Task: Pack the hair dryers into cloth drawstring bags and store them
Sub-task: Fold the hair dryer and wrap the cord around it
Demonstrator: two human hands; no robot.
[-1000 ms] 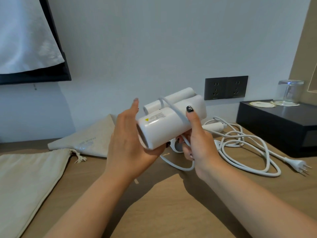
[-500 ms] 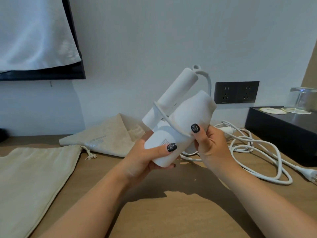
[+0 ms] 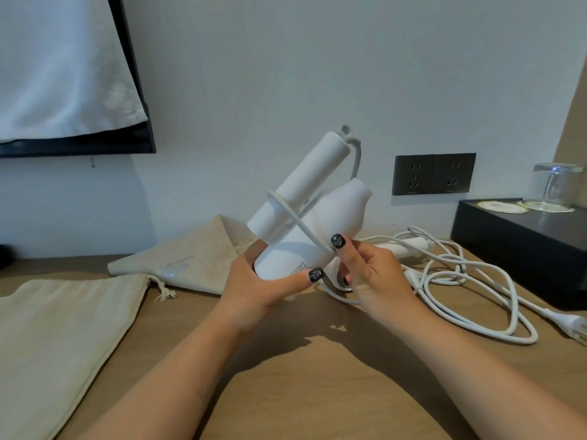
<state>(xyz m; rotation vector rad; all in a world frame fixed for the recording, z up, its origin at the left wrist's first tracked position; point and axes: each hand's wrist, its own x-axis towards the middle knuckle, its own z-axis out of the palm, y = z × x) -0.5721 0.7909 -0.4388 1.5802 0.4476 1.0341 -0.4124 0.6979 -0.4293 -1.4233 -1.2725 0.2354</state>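
I hold a white hair dryer (image 3: pixel 330 223) above the wooden table, its folded handle (image 3: pixel 305 176) pointing up and away. My left hand (image 3: pixel 263 282) grips the barrel's near end from below. My right hand (image 3: pixel 371 274) pinches the white cord (image 3: pixel 298 217) against the barrel, where one turn crosses body and handle. The loose cord (image 3: pixel 470 290) lies in coils to the right, ending in a plug (image 3: pixel 571 325). A beige drawstring bag (image 3: pixel 54 338) lies flat at the left. A second cloth bag (image 3: pixel 190 262) lies behind it by the wall.
A black box (image 3: pixel 514 249) at the right back carries an upturned glass (image 3: pixel 556 185) and coasters. A dark double wall socket (image 3: pixel 433 174) sits above the table. A black-framed panel with white cloth (image 3: pixel 63 74) hangs at the upper left.
The dryer has turned from lying sideways to pointing upward, handle away from me. My left hand shifted from the barrel's open front to gripping under its end. The cord stays wrapped once.
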